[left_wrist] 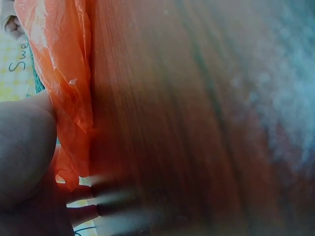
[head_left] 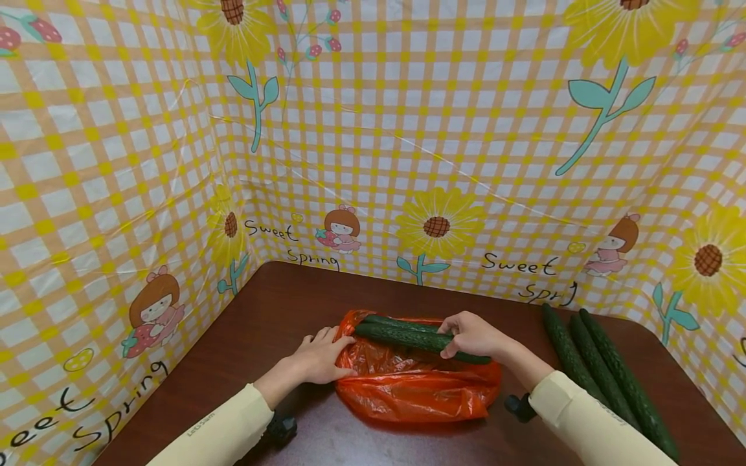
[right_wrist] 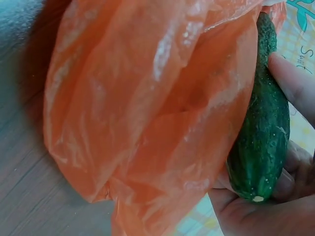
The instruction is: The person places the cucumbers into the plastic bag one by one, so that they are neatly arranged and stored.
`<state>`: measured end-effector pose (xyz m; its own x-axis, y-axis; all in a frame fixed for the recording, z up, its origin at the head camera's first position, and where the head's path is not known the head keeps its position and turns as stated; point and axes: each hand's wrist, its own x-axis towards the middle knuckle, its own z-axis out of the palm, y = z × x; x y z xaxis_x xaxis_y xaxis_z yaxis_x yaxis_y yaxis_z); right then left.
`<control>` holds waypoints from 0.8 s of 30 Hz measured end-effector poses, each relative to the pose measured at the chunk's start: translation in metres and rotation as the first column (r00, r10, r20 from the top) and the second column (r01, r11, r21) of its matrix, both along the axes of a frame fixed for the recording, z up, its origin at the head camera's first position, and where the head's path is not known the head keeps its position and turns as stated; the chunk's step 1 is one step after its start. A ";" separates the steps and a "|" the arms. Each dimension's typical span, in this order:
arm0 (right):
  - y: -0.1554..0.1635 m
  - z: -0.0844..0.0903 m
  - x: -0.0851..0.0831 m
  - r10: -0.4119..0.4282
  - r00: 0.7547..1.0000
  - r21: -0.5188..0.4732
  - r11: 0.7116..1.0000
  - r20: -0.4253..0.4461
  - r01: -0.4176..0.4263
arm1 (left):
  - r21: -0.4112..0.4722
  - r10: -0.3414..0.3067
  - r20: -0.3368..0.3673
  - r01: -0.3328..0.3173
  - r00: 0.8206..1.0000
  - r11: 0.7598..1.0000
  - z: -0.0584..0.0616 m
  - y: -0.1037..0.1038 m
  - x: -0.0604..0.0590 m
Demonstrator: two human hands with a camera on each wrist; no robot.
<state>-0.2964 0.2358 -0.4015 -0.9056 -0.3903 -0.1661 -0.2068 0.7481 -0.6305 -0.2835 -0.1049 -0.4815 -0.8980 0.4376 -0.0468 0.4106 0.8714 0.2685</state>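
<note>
Grasped the front cucumber (head_left: 402, 338) near its right end with the right hand (head_left: 469, 336), at lower centre of the head frame, thumb on the near side. In the right wrist view, saw the same cucumber at right of the frame, pale tip downward, with digits bent about it. Saw a second cucumber (head_left: 384, 321) close behind, its right end hidden at the right hand; could not tell of any grip on that one. Found both lying lengthwise across the open mouth of a crumpled, orange-red plastic bag (head_left: 416, 398), spread on the dark brown table (head_left: 291, 291). Laid the left hand (head_left: 320, 356) at the bag's left edge, fingers extended and apart, touching the plastic without clenching. In the left wrist view, saw the bag's edge at upper left, beside the palm. Noted three more cucumbers (head_left: 600, 369) side by side on the table, slanting down the lower right of the head frame, well apart from the bag. Saw pale yellow sleeves (head_left: 218, 424) at the bottom and checked, sunflower-printed cloth (head_left: 361, 142) across the upper frame.
</note>
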 end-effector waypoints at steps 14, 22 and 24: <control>-0.004 -0.010 -0.014 0.032 0.999 0.044 0.999 -0.042 -0.030 | -0.011 0.000 0.015 0.001 1.000 1.000 0.014 0.000 0.008; -0.006 -0.017 -0.020 0.055 0.992 0.156 0.987 -0.111 -0.038 | -0.008 -0.002 0.022 0.003 1.000 1.000 0.013 0.000 0.009; -0.007 -0.018 -0.019 0.054 0.992 0.197 0.980 -0.117 -0.030 | -0.009 -0.006 0.023 0.006 1.000 1.000 0.013 0.001 0.010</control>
<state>-0.3158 0.2286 -0.4200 -0.9072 -0.3994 -0.1324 -0.3066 0.8429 -0.4422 -0.2739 -0.1040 -0.4682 -0.8940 0.4424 -0.0715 0.4095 0.8713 0.2704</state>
